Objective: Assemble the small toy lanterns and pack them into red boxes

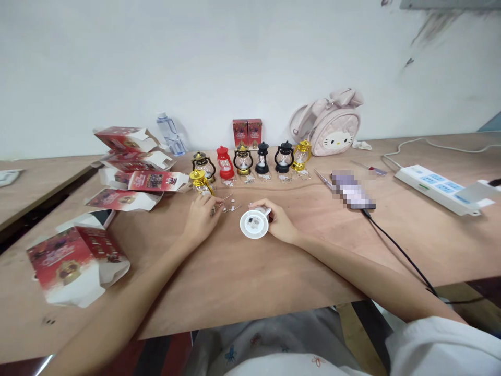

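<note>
Lanterns point(243, 161) stand in a row on the table point(223, 282); two boxes point(240, 133) stand behind them. Opened boxes point(152, 181) lie left of the row; a phone point(351, 191) and a power strip point(434, 187) lie right.

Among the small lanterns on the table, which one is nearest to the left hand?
The gold lantern at front left, just beyond the left hand; the other six stand farther back.

a pale wall point(195, 62) rises behind the wooden table point(219, 292), its upper right marked by dark scuffs point(438, 26) under a grey fixture point(450, 4). at left, a dark gap point(39, 208) parts the table from a second tabletop point(35, 183). a blue patch point(491, 123) shows at the right edge. the light is soft and even; red and dark patches point(178, 350) show below the table's front edge.
</note>
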Demonstrator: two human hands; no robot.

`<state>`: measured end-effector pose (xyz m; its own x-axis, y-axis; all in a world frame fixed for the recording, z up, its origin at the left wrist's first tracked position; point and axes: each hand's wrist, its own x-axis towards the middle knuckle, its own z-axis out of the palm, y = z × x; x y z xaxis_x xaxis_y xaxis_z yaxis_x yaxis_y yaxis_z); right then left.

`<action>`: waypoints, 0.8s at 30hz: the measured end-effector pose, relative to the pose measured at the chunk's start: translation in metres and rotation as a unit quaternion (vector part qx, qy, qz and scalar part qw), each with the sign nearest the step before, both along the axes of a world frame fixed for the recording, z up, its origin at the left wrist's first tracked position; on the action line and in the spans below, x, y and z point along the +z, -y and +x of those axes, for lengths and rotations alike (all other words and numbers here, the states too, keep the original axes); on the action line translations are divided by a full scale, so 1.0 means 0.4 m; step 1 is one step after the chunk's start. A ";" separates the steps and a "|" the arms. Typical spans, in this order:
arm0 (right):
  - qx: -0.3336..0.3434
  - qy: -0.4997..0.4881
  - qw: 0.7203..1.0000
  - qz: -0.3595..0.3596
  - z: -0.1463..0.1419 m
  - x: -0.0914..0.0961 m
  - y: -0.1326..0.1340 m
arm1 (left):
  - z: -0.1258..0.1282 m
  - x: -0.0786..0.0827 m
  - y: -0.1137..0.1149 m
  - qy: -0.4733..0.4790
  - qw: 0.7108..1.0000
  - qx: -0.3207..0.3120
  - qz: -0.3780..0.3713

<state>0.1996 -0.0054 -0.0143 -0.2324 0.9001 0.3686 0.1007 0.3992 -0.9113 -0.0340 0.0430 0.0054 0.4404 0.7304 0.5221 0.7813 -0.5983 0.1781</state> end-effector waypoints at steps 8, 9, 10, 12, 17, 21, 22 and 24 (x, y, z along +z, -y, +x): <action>-0.001 0.000 1.000 -0.001 -0.001 0.002 0.002 | -0.005 -0.023 -0.008 -0.081 0.995 0.017 -0.052; 0.000 0.000 1.000 -0.001 -0.001 0.002 0.002 | -0.004 -0.023 -0.009 -0.078 0.995 0.016 -0.053; -0.001 0.000 1.000 -0.001 -0.001 0.002 0.003 | -0.004 -0.024 -0.011 -0.075 0.996 0.015 -0.052; -0.003 0.001 1.000 -0.001 -0.001 0.002 0.003 | -0.003 -0.022 -0.012 -0.069 0.997 0.008 -0.043; 0.002 0.002 1.000 -0.006 0.000 0.000 0.000 | 0.015 0.011 0.033 0.038 0.987 0.000 0.155; 0.005 -0.004 1.000 0.007 0.000 -0.001 -0.002 | 0.044 0.043 0.118 0.090 0.935 -0.106 0.326; 0.006 -0.005 1.000 0.009 0.000 0.000 -0.002 | 0.052 0.047 0.137 0.067 0.930 -0.139 0.333; 0.009 -0.006 1.000 0.008 0.000 0.001 0.000 | 0.068 0.050 0.163 0.029 0.921 -0.195 0.337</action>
